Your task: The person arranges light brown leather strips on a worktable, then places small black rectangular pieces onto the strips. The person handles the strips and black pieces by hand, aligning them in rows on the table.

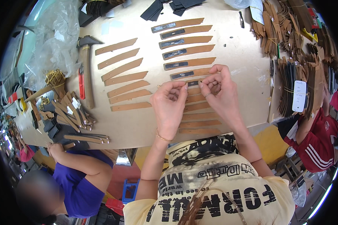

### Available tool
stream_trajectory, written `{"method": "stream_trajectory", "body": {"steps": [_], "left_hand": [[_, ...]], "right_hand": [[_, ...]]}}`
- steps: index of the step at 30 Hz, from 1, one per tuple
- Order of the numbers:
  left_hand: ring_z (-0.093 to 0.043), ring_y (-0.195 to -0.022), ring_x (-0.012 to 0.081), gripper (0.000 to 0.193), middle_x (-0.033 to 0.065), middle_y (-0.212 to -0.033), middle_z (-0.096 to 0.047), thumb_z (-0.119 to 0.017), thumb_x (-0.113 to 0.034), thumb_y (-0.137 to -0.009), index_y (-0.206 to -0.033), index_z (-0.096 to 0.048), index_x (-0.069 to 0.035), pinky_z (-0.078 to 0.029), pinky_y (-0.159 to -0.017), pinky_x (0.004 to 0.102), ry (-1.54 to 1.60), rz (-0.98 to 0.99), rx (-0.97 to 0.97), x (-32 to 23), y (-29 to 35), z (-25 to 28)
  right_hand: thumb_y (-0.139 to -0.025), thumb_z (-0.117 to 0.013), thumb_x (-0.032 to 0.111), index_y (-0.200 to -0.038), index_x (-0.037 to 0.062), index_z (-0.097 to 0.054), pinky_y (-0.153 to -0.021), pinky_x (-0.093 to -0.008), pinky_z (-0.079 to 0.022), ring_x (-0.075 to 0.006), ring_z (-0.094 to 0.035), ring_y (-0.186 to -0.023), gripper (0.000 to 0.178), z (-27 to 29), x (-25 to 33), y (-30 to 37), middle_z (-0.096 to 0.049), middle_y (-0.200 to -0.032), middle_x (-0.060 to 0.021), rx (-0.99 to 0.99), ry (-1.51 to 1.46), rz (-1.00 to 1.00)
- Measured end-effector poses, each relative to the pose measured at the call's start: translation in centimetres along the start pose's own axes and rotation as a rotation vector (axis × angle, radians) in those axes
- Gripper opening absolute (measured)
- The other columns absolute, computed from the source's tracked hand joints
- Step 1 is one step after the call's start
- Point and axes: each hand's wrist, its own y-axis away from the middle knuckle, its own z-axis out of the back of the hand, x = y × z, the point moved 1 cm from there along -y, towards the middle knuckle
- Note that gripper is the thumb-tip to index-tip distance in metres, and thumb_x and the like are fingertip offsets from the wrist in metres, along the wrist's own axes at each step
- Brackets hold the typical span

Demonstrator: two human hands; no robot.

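Brown strip [193,83] lies pinched between both hands' fingers [184,87].

Both hands side by side, left hand [169,105], right hand [218,90]; fingertips pinched together

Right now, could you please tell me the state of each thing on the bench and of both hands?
Left hand: fingers pinched at a small dark piece, over the right column.
Right hand: pinching the same spot.
Tan leather strips, left column: lying flat, bare.
Tan strips with dark patches: flat, patches on.
Wooden-handled hammer: lying unused.
Bundled brown pieces: tied, stacked.
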Motion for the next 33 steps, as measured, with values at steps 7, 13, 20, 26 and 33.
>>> {"method": "stream_trajectory", "body": {"steps": [7,13,20,26,33], "left_hand": [[-0.054,-0.055,0.0042,0.007,0.0039,-0.065,-0.065,-0.074,-0.002,-0.084,-0.089,-0.072,0.003,-0.046,-0.053,0.0206,-0.019,-0.002,-0.009,-0.1,-0.1,-0.1],[-0.056,-0.055,0.0061,0.007,0.0049,-0.066,-0.066,-0.074,-0.002,-0.084,-0.089,-0.071,0.003,-0.047,-0.054,0.022,-0.034,-0.015,-0.015,-0.3,0.1,-0.2],[-0.056,-0.061,0.0085,0.014,0.0049,-0.082,-0.063,-0.074,0.001,-0.083,-0.096,-0.072,-0.002,-0.048,-0.056,0.0234,-0.195,-0.234,-0.124,0.2,0.9,-0.9],[-0.061,-0.086,0.0241,0.036,0.0077,-0.107,-0.058,-0.068,0.001,-0.08,-0.112,-0.072,-0.015,-0.05,-0.066,0.0358,-0.746,-0.594,-0.146,1.3,2.5,-0.1],[-0.06,-0.087,0.0237,0.041,0.0061,-0.106,-0.058,-0.066,-0.003,-0.079,-0.116,-0.072,-0.02,-0.049,-0.068,0.0359,-0.941,-0.588,-0.15,1.8,3.1,-0.3]], "right_hand": [[-0.082,-0.069,-0.001,-0.111,0.0031,-0.043,-0.061,-0.0283,-0.051,-0.015,-0.064,-0.064,0.039,-0.4,-0.1,-0.1,-0.066,-0.075,-0.0058,-0.026,-0.003,-0.007],[-0.08,-0.07,-0.001,-0.109,0.0036,-0.043,-0.06,-0.0276,-0.051,-0.0143,-0.063,-0.063,0.04,-0.6,-0.3,-0.1,-0.065,-0.074,-0.0047,-0.056,0.028,0.053],[-0.078,-0.071,0.001,-0.104,0.0054,-0.048,-0.062,-0.0325,-0.049,-0.0184,-0.063,-0.062,0.036,-1.1,-0.3,0.0,-0.064,-0.072,-0.0038,-0.08,0.089,0.093],[-0.076,-0.072,0.006,-0.1,0.0128,-0.067,-0.07,-0.0365,-0.046,-0.0226,-0.061,-0.083,0.026,-1.2,-0.4,0.9,-0.064,-0.091,-0.004,-0.17,0.435,0.287],[-0.081,-0.063,0.006,-0.113,0.0246,-0.073,-0.091,-0.042,-0.034,-0.0235,-0.051,-0.118,0.038,-1.6,-1.7,3.1,-0.054,-0.136,-0.0058,-0.332,0.891,0.549]]}}
